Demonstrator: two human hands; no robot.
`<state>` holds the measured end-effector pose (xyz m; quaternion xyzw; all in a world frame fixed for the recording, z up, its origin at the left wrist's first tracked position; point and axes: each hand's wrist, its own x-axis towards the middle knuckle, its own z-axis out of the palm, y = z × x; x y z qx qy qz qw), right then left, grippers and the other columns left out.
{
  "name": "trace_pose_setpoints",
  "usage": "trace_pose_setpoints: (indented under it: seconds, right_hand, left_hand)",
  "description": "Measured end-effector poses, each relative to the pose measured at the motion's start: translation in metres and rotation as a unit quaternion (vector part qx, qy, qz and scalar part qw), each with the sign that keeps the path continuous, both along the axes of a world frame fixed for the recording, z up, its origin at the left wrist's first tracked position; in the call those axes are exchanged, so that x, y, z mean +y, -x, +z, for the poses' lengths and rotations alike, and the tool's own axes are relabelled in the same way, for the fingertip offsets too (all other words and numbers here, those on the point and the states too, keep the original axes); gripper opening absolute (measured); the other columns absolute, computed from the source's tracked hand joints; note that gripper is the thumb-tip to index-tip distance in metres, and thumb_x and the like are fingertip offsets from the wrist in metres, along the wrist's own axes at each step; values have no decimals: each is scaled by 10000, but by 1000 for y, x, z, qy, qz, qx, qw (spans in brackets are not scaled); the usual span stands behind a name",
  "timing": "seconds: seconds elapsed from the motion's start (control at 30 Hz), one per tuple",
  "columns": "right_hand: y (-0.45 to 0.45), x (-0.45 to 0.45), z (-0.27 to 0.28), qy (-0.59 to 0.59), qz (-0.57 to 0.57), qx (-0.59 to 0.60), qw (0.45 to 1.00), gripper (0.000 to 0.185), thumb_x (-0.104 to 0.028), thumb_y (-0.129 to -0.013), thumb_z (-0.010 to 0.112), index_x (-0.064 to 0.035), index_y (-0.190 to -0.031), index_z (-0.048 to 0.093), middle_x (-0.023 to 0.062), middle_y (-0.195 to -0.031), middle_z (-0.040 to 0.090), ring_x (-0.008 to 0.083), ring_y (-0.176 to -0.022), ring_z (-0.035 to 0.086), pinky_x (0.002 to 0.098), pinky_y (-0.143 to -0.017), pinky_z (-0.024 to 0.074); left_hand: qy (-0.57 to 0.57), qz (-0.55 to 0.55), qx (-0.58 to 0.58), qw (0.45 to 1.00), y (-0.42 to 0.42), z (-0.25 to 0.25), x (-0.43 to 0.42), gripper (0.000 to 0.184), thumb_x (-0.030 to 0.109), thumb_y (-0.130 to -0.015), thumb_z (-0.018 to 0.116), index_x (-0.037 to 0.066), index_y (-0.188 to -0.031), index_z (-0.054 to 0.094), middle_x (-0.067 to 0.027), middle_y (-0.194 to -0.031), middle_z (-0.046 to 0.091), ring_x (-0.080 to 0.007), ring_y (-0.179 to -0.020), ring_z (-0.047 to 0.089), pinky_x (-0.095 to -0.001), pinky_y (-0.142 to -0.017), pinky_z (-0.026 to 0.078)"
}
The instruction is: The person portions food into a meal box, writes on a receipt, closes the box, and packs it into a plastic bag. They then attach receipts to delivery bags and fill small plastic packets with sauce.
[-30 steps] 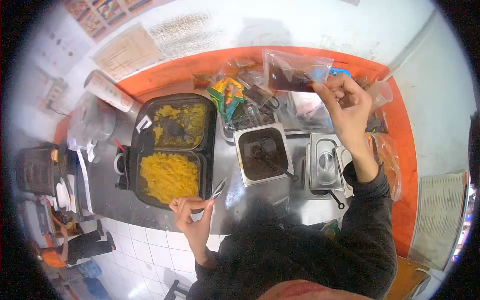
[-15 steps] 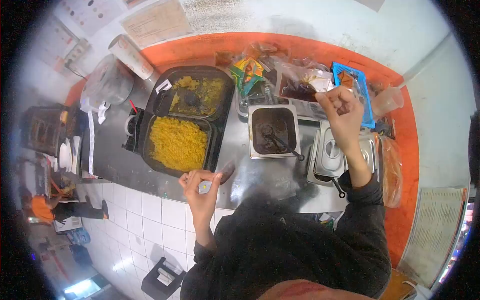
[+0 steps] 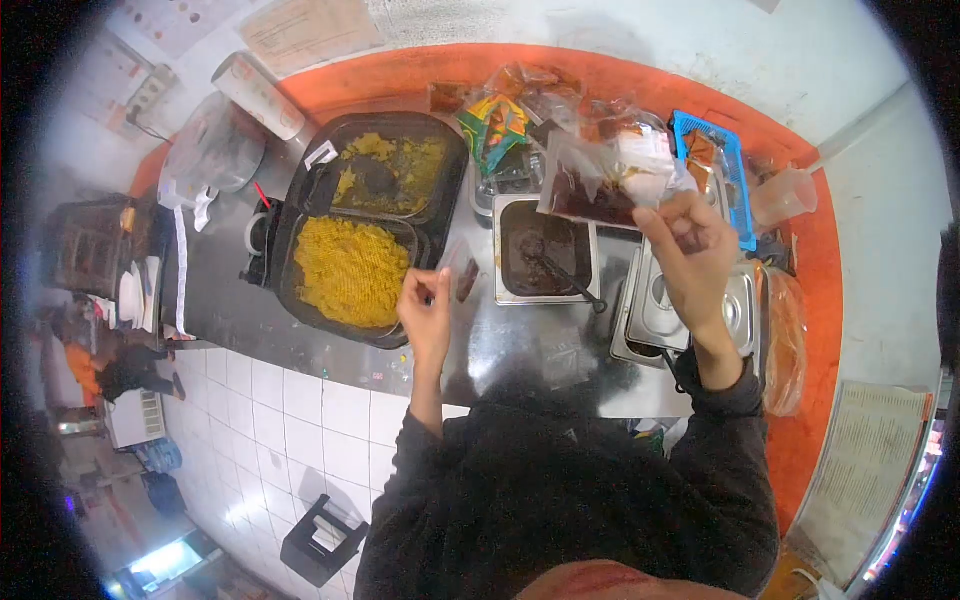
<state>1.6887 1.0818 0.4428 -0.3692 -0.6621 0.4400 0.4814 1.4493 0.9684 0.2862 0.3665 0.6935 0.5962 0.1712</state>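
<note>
My right hand [image 3: 690, 240] is closed on the lower corner of a clear plastic bag of dark red-brown liquid [image 3: 590, 195], raised over the counter. Between the thumb and fingers of my left hand [image 3: 428, 300] is a small clear packet with dark contents [image 3: 463, 272]. Left of it stands a black tray with yellow food [image 3: 350, 275] in the front part and a thinner layer of yellow food [image 3: 395, 175] behind. A metal container of dark sauce [image 3: 535, 245], with a black-handled ladle in it, stands between my hands.
Lidded metal containers [image 3: 740, 310] stand at the right. Behind are a blue basket [image 3: 740, 190], a green and yellow packet [image 3: 492, 130] and a plastic cup [image 3: 785, 197]. At the far left are a clear tub [image 3: 215, 150] and a person [image 3: 115, 370]. A black stand [image 3: 322, 540] is on the floor.
The view has shifted, so the counter sits higher. The large bag is lower, nearer the sauce container. My left hand has risen beside the yellow food, its packet still held.
</note>
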Motion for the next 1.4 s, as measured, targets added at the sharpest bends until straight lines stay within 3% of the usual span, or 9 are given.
trace_pose_setpoints:
  seconds: [0.27, 0.43, 0.57, 0.77, 0.87, 0.97, 1.07, 1.33, 1.4]
  right_hand:
    - [-12, -90, -81, 203, 28, -142, 968, 172, -145, -799, 695, -15, -740, 599, -1, -592, 560, 47, -548, 477, 217, -507, 385]
    - [-18, -155, -203, 215, -20, -260, 941, 284, -231, -853, 629, -22, -1039, 579, 132, -622, 603, 228, -530, 580, 321, -521, 443]
    - [-3, -198, -182, 220, -136, -316, 913, 423, -243, -871, 585, -60, -1235, 468, 167, -583, 555, 317, -516, 554, 400, -532, 433]
    - [-1, -283, -158, 218, -349, -291, 864, 323, -171, -872, 558, -26, -1160, 525, 213, -710, 592, 330, -622, 598, 420, -579, 461]
    - [18, -356, -189, 183, -428, -326, 823, 295, -138, -874, 539, 7, -1131, 535, 201, -762, 625, 309, -682, 629, 407, -599, 480]
    - [58, -410, -179, 356, -302, -388, 794, 286, -201, -869, 509, -32, -1097, 537, 230, -884, 629, 386, -812, 621, 483, -691, 487]
    - [96, -470, -194, 349, -292, -319, 831, 325, -213, -847, 524, -62, -1134, 531, 240, -895, 621, 397, -838, 611, 504, -726, 480]
    - [151, -669, -183, 426, -549, -259, 671, 350, -210, -861, 533, -141, -1202, 491, 183, -976, 618, 357, -893, 603, 450, -741, 488]
    - [171, -735, -218, 406, -673, -242, 569, 307, -210, -863, 533, -162, -1165, 507, 153, -1010, 620, 340, -895, 606, 424, -729, 496]
  left_hand:
    - [-107, -37, -149, 982, 13, -44, 49, 201, 120, -876, 611, 54, -780, 447, 0, -634, 509, -57, -573, 496, -206, -522, 382]
    - [-107, -20, -138, 984, 18, -67, 83, 177, 97, -880, 599, 42, -795, 454, -27, -667, 543, -74, -594, 523, -213, -541, 403]
    - [-31, -82, -93, 992, 26, -102, 118, 166, 134, -864, 626, 13, -918, 526, -62, -814, 611, -99, -659, 577, -215, -631, 446]
    - [-114, -134, -154, 972, 8, -89, 96, 297, 141, -849, 623, 26, -1105, 527, -89, -1018, 550, -136, -823, 551, -253, -708, 449]
    - [-127, -229, -46, 964, -17, -44, 21, 400, 371, -906, 442, 17, -1079, 509, -79, -1024, 522, -178, -964, 501, -328, -851, 405]
    - [-15, -420, -121, 899, -50, -39, -60, 211, 65, -916, 472, -48, -1093, 484, -126, -1045, 515, -222, -1010, 493, -352, -922, 390]
    - [2, -645, -107, 757, -73, -57, -143, 204, 115, -932, 479, -37, -1067, 503, -88, -1000, 512, -173, -902, 496, -295, -803, 414]
    - [13, -855, -76, 513, -129, -33, -334, 106, 90, -901, 502, 26, -974, 543, -46, -924, 538, -115, -800, 511, -242, -724, 414]
    - [-3, -897, -39, 441, -151, -12, -382, 70, 69, -865, 530, 24, -911, 559, -47, -894, 549, -120, -767, 514, -248, -706, 421]
